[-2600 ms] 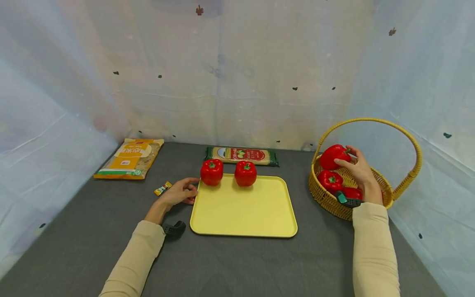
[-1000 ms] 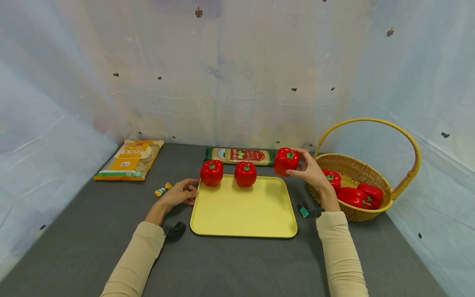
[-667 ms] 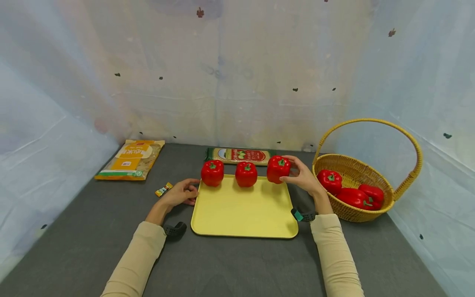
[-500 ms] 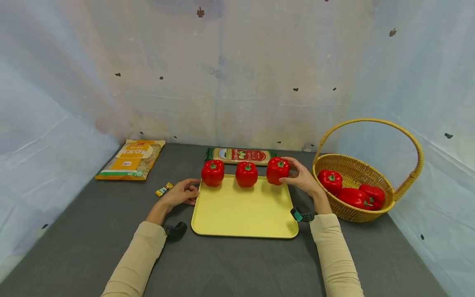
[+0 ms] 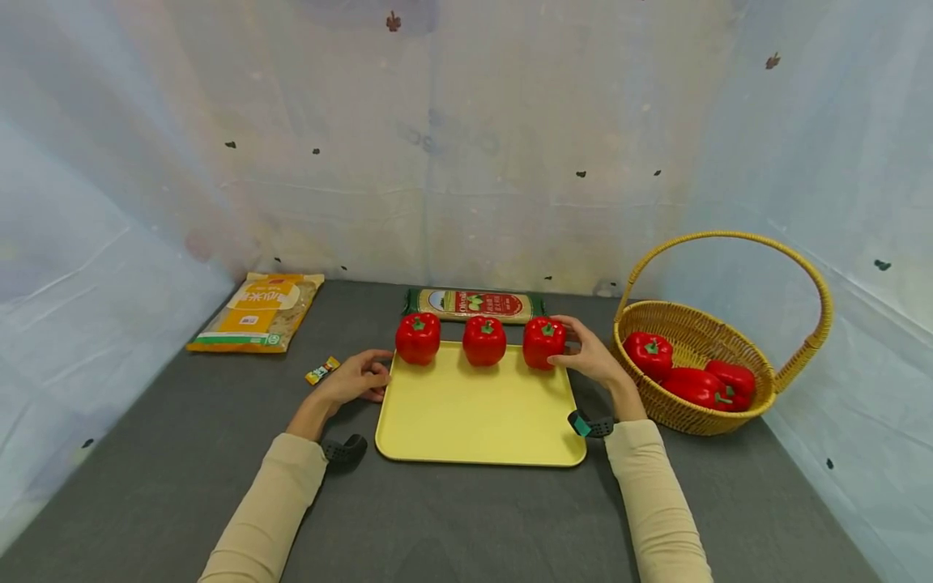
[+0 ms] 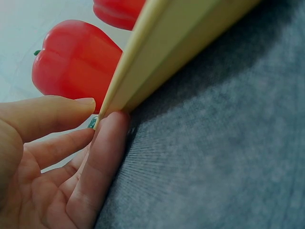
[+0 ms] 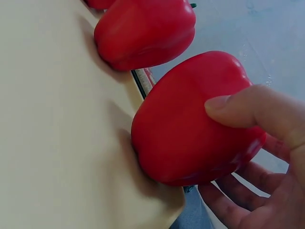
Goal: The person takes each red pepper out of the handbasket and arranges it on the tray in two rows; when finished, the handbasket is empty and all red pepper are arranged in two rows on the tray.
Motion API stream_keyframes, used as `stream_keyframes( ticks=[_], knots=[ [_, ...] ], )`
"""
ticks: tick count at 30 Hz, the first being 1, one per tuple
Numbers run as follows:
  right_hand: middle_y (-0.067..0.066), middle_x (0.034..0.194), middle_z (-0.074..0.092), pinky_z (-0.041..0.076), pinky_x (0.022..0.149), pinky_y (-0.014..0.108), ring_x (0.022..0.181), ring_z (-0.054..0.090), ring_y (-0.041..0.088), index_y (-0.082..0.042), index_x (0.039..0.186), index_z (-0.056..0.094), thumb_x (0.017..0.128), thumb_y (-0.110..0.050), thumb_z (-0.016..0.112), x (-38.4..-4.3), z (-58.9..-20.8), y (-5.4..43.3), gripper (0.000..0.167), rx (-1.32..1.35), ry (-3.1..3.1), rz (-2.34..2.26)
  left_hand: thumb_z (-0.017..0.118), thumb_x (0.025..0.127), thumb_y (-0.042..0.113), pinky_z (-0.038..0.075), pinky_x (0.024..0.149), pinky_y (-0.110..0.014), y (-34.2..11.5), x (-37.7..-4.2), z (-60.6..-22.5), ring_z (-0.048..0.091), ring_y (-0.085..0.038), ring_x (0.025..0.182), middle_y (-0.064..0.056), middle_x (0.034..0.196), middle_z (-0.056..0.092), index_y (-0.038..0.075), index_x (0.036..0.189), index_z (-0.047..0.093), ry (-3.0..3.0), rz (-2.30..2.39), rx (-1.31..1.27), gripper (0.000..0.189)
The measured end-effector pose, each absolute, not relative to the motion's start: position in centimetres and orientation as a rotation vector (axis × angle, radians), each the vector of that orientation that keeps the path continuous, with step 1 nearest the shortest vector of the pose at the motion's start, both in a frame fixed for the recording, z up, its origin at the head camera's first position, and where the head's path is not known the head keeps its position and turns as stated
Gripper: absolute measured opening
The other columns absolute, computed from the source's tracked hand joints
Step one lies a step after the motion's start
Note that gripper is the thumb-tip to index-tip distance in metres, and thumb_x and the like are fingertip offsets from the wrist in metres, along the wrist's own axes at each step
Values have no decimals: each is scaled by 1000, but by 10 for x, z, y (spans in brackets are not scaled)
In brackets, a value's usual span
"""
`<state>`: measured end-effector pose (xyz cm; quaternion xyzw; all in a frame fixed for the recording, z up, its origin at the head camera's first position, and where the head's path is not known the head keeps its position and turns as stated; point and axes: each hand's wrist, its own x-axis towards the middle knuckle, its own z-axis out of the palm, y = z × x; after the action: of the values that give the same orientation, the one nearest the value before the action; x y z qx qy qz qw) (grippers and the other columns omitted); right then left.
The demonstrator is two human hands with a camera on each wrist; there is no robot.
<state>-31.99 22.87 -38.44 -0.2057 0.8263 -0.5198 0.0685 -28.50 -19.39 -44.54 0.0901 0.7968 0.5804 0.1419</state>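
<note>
My right hand point(image 5: 592, 356) holds a red bell pepper point(image 5: 539, 343) by its right side, at the back right corner of the yellow tray point(image 5: 481, 421). In the right wrist view its thumb lies on the near face of this pepper point(image 7: 186, 129) and the other fingers are around the side, the pepper's base close against the tray. Two more red bell peppers, one at the back left point(image 5: 418, 339) and one at the back middle point(image 5: 484, 341), stand stem up in the same row. My left hand point(image 5: 353, 378) grips the tray's left edge, thumb and fingers at the rim point(image 6: 112, 93).
A wicker basket point(image 5: 656, 413) with a tall handle stands on the right, several red bell peppers inside. Behind the tray lies a green-ended noodle packet point(image 5: 474, 305). A yellow grain bag point(image 5: 258, 314) and a small yellow wrapped snack point(image 5: 321, 371) lie left on the grey tabletop point(image 5: 452, 526).
My right hand has carried the bell pepper out of the basket, leftward to the tray's back right corner, and lowered it there. The left hand has stayed at the tray's edge.
</note>
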Motion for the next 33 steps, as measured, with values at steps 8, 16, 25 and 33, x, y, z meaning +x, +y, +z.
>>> stream_keyframes(
  ticks=[8,16,25,33],
  knots=[
    [28,141,31,38,98,55,124,37,46,2,144,24,81,6,66,-317,-381,227,76,-649,2502,-1538,53,95,8,55,69,-34,-195,-283,-440,63,-20,77,-23,102,55,-5,140,30,2279,1679,291,52],
    [28,143,29,38,98,56,127,34,45,0,146,22,81,6,65,-318,-383,228,78,-643,2490,-1543,54,95,10,55,68,-33,-196,-285,-445,62,-20,77,-20,101,56,-3,141,31,2289,1680,292,54],
    [29,144,23,28,104,58,132,26,45,-3,148,16,81,5,66,-315,-380,229,84,-653,2501,-1552,55,94,10,55,69,-33,-196,-285,-446,63,-20,78,-17,99,57,-2,140,33,2294,1677,284,52],
    [22,142,31,26,106,57,131,30,42,-9,147,24,83,-7,70,-320,-378,244,79,-699,2571,-1616,55,94,10,55,69,-33,-197,-285,-446,63,-20,77,-18,100,56,-3,140,32,2287,1681,305,53]
  ],
)
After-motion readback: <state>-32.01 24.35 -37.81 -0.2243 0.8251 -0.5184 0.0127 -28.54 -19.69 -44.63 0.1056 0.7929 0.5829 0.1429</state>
